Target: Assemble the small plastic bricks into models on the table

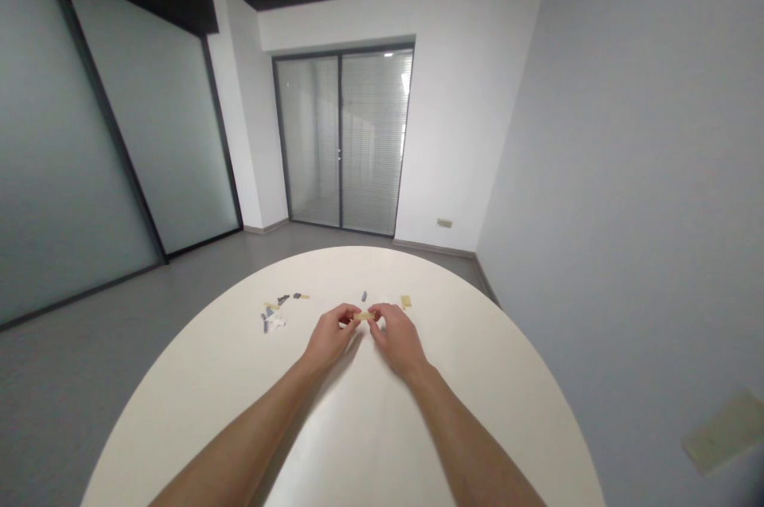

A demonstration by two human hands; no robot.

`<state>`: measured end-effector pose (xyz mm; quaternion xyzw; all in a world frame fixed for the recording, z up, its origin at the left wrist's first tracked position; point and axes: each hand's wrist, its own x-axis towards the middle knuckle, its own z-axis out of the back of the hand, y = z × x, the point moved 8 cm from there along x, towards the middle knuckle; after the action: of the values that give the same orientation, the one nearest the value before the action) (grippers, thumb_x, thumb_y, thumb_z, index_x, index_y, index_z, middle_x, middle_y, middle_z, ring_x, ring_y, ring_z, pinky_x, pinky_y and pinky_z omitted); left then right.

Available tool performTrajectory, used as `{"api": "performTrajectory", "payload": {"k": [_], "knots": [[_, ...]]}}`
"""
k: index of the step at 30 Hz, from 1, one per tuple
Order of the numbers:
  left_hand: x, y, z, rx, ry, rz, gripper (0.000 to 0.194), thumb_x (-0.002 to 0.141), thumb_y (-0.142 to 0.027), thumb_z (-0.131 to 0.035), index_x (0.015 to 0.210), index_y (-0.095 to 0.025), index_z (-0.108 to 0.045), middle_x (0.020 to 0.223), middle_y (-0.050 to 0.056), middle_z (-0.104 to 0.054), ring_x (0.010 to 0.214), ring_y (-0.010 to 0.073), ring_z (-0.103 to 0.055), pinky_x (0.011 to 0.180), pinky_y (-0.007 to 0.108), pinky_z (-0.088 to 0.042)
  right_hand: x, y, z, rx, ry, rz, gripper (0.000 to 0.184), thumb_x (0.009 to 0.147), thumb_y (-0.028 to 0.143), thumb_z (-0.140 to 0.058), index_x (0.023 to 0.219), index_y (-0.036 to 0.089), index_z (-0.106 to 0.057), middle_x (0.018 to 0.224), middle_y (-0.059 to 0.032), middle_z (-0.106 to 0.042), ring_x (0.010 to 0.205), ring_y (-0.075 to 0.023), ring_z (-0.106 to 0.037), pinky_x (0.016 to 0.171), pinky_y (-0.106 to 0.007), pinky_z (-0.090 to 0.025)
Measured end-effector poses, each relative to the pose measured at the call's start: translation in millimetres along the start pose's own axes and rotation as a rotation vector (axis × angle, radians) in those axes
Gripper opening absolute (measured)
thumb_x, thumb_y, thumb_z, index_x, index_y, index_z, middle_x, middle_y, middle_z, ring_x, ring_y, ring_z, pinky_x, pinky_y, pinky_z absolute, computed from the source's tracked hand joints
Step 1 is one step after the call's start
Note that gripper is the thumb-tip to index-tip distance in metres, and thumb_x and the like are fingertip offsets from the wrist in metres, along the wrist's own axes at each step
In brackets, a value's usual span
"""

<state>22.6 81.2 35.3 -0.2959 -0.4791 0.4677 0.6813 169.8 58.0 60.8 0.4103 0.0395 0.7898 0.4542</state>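
Both my hands meet over the middle of a round white table [358, 427]. My left hand [329, 336] and my right hand [397, 336] each pinch one end of a small tan piece [363, 317] held between them, just above the tabletop. Fingers of both hands are curled closed around it. A small grey piece [364, 296] lies just beyond the hands. A tan piece [406, 301] lies on the table to the right of it.
A loose cluster of several small grey, white and tan pieces [275, 312] lies on the table to the left of my hands. Beyond the table are a grey floor, frosted glass walls and a glass door [343, 141].
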Motion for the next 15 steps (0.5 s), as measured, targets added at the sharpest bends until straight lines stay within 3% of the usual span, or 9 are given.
{"api": "performTrajectory", "payload": {"k": [15], "knots": [[0.6, 5.4, 1.6, 0.004, -0.021, 0.018, 0.028, 0.083, -0.036, -0.059, 0.098, -0.016, -0.073, 0.096, 0.009, -0.075, 0.087, 0.0221, -0.067, 0.084, 0.034, -0.051, -0.5, -0.1, 0.3, 0.010, -0.013, -0.009, 0.018, 0.095, 0.022, -0.048, 0.106, 0.021, -0.062, 0.101, -0.0053, -0.068, 0.097, -0.0191, -0.060, 0.090, -0.033, -0.047]]}}
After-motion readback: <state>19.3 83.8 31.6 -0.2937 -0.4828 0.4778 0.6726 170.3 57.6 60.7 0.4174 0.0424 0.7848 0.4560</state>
